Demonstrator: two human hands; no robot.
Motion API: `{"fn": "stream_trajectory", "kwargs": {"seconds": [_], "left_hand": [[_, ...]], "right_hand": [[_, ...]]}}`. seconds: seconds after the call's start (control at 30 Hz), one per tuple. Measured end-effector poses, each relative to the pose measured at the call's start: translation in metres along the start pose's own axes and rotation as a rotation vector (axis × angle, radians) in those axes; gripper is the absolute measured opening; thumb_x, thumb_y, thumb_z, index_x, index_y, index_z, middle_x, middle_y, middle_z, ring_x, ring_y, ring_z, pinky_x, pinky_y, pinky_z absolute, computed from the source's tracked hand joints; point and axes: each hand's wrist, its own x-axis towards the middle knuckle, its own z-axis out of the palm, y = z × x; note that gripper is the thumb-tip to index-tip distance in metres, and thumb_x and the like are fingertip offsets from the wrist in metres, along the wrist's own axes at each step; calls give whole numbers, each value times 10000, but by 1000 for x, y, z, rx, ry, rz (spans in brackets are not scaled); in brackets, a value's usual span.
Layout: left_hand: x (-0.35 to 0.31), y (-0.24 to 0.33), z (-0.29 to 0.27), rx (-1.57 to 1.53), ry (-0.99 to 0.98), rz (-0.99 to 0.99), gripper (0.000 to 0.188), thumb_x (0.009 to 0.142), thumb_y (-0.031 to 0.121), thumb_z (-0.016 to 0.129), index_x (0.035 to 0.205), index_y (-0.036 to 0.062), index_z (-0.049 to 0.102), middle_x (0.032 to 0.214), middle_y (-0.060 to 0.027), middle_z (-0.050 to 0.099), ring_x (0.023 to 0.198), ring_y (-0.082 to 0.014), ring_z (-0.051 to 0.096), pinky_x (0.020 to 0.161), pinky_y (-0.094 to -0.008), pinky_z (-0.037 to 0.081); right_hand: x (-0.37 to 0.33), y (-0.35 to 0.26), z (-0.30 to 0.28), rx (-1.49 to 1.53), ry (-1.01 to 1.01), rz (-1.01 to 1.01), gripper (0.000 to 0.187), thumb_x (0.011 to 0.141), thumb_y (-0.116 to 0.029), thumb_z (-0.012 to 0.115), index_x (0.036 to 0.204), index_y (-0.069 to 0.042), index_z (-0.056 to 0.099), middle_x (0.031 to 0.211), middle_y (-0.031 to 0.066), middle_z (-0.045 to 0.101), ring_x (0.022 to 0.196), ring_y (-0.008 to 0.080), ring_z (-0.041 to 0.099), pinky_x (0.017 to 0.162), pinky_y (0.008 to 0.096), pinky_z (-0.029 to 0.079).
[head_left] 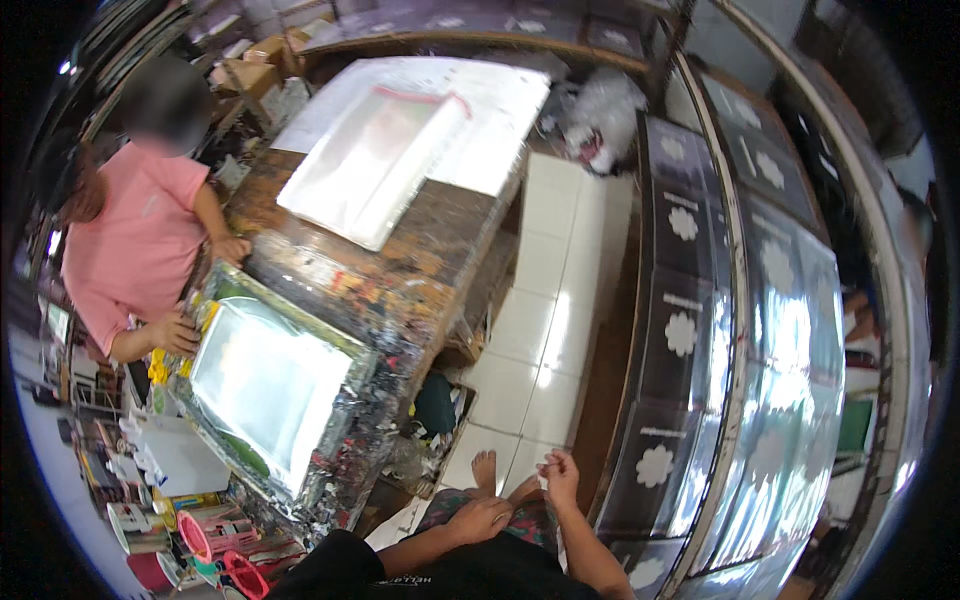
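Note:
My left hand (pixel 480 521) lies across the front of my dark shirt, over the patterned shorts (pixel 440 508). Its fingers look loosely laid out, with nothing visible in them. Just right of it, my right hand (pixel 560 474) is raised above the floor with bent fingers drawn together; whether anything small is between them is hidden. Neither hand touches the paint-stained wooden table (pixel 400 300) at the left. On that table a screen-printing frame (pixel 270 385) lies nearest me, and a co-worker's hand (pixel 176 333) rests at its far left edge.
A stack of clear-covered sheets (pixel 350 180) lies on a white board (pixel 490 130) farther along the table. At the right, racks hold dark printed sheets (pixel 680 335) with white flower shapes. Pink tubs (pixel 205 535) stand lower left. White floor tiles (pixel 520 320) run between table and racks.

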Motion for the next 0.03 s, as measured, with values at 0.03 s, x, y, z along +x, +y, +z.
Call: {"fn": "stream_trajectory", "kwargs": {"seconds": [0.03], "left_hand": [[11, 19, -25, -19, 15, -13, 296, 918, 191, 636, 1161, 20, 634, 1130, -191, 648, 1097, -399, 615, 946, -484, 495]], "right_hand": [[7, -12, 11, -30, -44, 49, 224, 1006, -69, 534, 1216, -3, 569, 1066, 121, 645, 833, 204, 680, 741, 312, 565]]}}
